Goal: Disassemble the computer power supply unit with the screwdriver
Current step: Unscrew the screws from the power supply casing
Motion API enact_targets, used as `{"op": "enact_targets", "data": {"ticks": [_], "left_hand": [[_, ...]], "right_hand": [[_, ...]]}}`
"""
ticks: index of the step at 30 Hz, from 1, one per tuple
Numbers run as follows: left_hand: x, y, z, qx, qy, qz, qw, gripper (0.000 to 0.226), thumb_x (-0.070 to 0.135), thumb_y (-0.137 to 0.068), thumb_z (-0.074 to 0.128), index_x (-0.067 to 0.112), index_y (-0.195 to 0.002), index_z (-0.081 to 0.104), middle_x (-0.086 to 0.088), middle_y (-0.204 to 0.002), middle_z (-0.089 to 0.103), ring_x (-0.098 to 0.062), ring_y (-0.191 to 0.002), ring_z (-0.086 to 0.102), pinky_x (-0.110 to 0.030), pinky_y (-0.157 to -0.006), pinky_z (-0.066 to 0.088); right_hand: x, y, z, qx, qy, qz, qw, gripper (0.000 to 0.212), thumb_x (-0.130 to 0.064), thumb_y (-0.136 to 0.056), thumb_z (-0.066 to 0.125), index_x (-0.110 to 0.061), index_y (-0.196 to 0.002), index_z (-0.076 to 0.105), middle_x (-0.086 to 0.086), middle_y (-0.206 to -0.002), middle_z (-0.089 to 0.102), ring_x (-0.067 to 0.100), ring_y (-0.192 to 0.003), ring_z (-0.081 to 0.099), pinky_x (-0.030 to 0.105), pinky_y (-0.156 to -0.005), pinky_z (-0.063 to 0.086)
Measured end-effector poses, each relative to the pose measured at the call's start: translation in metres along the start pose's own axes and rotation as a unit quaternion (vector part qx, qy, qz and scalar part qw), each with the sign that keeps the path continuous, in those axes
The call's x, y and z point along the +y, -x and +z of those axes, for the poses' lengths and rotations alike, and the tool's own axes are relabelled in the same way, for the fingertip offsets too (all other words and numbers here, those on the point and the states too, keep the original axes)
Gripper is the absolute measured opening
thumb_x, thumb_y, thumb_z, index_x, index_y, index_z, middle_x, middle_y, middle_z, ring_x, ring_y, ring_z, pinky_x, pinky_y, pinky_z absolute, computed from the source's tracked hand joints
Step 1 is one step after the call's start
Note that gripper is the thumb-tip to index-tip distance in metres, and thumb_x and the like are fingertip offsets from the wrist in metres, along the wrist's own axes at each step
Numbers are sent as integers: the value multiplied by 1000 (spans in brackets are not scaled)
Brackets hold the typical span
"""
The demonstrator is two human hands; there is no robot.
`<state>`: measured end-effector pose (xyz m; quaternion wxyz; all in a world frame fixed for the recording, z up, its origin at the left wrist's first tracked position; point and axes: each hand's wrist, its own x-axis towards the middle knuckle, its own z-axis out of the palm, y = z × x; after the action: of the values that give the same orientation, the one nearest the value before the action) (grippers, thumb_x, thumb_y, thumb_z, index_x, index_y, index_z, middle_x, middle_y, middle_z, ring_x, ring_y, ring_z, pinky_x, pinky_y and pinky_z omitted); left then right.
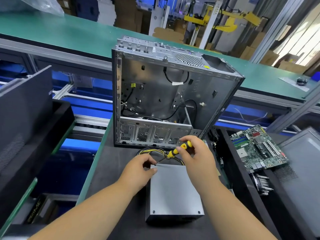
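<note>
Head view, right hand point(195, 153) gripping screwdriver point(180, 148); left hand point(138, 168) curled, steadying power supply unit point(174, 193)

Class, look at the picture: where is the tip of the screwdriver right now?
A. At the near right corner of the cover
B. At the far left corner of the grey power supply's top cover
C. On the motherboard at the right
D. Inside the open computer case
B: the screwdriver, held by the right hand, slants down to the far left corner of the power supply, beside the left hand.
</note>
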<state>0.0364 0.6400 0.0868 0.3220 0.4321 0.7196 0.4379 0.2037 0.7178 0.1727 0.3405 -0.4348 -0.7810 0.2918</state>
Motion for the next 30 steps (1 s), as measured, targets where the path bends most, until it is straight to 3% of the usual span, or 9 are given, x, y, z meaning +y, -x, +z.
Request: {"op": "enact_targets", "data": {"ticks": [6, 12, 18, 20, 23, 27, 30], "left_hand": [[2, 1, -5, -24, -29, 34, 999, 20, 20, -84, 73, 36, -86, 61, 14, -95, 59, -2, -88, 58, -19, -79, 46], [2, 4, -2, -11, -33, 32, 999, 21, 21, -85, 73, 38, -87, 60, 15, -97, 59, -4, -92, 58, -24, -84, 48], [8, 5, 3, 13, -40, -8, 999, 21, 19, -86, 71, 37, -88, 61, 9, -98, 60, -2, -84, 58, -11, -67, 40], [11, 6, 6, 22, -38, -19, 999, 22, 17, -85, 71, 37, -87, 62, 8, -97, 60, -3, -82, 58, -13, -66, 39], [12, 8, 11, 49, -37, -30, 998, 23, 16, -85, 70, 38, -84, 61, 8, -95, 61, -4, -79, 58, -17, -67, 42], [11, 12, 16, 67, -38, -27, 997, 23, 18, -87, 68, 39, -85, 60, 10, -98, 61, 1, -79, 58, -15, -70, 42], [11, 13, 16, 64, -36, -27, 997, 22, 17, -88, 67, 38, -87, 60, 8, -100, 61, -7, -89, 60, -22, -80, 48]], "right_hand": [[-12, 1, 1, 20, 44, 7, 999, 26, -23, -91, 68, -44, -104, 59, -23, -98, 58, -9, -92, 55, 5, -67, 40], [-10, -6, -1, 4, 67, -3, 998, 32, -23, -93, 67, -35, -121, 63, -26, -101, 55, -13, -96, 51, 1, -71, 38], [-4, -13, -8, -50, 93, -45, 993, 41, -26, -94, 64, -33, -134, 57, -16, -98, 57, 1, -90, 53, 10, -76, 40], [-3, -14, -11, -60, 88, -57, 993, 43, -25, -95, 64, -32, -136, 56, -13, -98, 58, 5, -87, 52, 19, -79, 43], [1, -17, -13, -73, 81, -81, 991, 43, -25, -95, 64, -30, -137, 56, -11, -99, 58, 5, -88, 50, 22, -81, 44], [5, -19, -16, -84, 68, -95, 990, 44, -23, -94, 66, -29, -137, 56, -10, -99, 58, 5, -86, 49, 16, -78, 42], [8, -21, -16, -89, 60, -96, 990, 44, -22, -94, 66, -30, -136, 57, -11, -99, 59, 5, -87, 52, 7, -75, 38]]}}
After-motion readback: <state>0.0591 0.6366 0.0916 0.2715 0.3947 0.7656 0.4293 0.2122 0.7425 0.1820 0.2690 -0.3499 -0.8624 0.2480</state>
